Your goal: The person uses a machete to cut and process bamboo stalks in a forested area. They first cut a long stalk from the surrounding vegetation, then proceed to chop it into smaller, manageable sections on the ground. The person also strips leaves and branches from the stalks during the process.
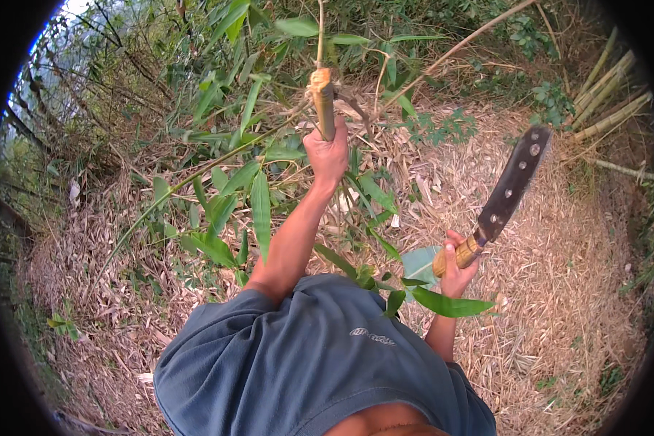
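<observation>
The left hand [328, 156] is gripping a bamboo stem [324, 109], fingers closed tight around it just below its cut, splintered top end. Leafy green shoots [247, 196] are spreading out to the left of the stem and below it. Well to the right of the stem, the right hand [458, 269] is holding a machete [505, 196] by its wooden handle, the dark blade pointing up and away. Dry bamboo leaf litter [559, 291] is covering the ground around the stem.
</observation>
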Motion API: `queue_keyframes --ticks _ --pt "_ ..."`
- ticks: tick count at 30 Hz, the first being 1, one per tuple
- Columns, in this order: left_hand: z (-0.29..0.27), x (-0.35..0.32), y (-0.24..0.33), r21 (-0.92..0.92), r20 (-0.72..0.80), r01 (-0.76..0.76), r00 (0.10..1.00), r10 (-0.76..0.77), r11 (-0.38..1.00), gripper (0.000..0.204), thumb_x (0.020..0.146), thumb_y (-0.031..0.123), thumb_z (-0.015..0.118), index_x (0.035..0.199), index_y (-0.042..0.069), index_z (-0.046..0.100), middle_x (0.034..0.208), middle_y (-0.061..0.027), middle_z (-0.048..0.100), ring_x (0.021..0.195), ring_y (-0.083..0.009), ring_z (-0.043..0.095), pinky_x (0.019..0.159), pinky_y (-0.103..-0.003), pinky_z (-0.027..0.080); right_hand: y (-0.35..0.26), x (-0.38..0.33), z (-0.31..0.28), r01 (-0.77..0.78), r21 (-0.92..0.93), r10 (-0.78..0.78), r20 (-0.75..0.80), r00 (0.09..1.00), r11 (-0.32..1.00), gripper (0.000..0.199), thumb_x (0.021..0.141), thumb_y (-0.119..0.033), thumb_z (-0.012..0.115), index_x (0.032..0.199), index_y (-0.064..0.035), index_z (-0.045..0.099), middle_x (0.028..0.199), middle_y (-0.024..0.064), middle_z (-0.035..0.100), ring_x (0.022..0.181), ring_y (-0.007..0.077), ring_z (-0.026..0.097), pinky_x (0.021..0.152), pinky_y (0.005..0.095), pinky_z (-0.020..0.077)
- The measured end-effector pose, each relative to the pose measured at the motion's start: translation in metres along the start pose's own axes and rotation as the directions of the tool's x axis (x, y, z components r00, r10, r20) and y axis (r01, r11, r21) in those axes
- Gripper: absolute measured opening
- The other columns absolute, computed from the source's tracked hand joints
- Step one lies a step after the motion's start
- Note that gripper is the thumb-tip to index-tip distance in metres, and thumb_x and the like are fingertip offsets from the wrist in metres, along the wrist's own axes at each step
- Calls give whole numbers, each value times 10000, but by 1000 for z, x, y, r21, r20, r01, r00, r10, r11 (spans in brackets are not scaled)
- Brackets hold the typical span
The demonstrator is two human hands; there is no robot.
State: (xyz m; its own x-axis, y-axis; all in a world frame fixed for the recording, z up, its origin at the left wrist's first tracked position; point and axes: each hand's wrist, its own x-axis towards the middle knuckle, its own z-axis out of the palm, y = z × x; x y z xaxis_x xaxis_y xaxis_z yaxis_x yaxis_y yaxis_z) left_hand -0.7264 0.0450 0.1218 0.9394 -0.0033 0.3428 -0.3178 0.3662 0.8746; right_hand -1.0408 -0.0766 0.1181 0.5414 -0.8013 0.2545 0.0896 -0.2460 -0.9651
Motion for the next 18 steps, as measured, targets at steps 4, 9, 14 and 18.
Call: queue_keyframes --ticks 4,9,14,18 --pt "39 -3 -1 143 199 -121 976 91 982 149 893 98 646 772 11 643 541 -48 521 487 -78 467 474 -288 380 -58 36 18 290 109 -291 -11 957 951 283 881 -41 672 1122 5 531 1071 127 631 888 126 593 814 292 489" --pt "57 -23 -30 355 572 -494 786 234 794 162 847 172 703 940 45 666 635 -103 607 564 -213 597 544 -353 463 -89 61 56 307 310 -322 -5 947 900 352 870 -46 692 1180 -1 531 1186 137 597 903 106 577 830 280 490" --pt "43 -65 -53 476 723 -404 685 -87 781 206 825 194 726 981 69 677 764 -159 666 692 -361 658 617 -427 515 -61 65 60 299 149 -277 -154 949 943 563 854 -81 740 1353 5 495 1255 97 574 956 78 556 847 248 480" --pt "16 -108 -75 367 806 -530 591 23 765 227 821 205 735 1007 81 694 800 -159 681 736 -355 667 641 -420 518 -22 49 54 174 258 -139 -146 979 950 422 876 -56 720 1241 0 515 1231 130 626 996 114 606 896 275 493"
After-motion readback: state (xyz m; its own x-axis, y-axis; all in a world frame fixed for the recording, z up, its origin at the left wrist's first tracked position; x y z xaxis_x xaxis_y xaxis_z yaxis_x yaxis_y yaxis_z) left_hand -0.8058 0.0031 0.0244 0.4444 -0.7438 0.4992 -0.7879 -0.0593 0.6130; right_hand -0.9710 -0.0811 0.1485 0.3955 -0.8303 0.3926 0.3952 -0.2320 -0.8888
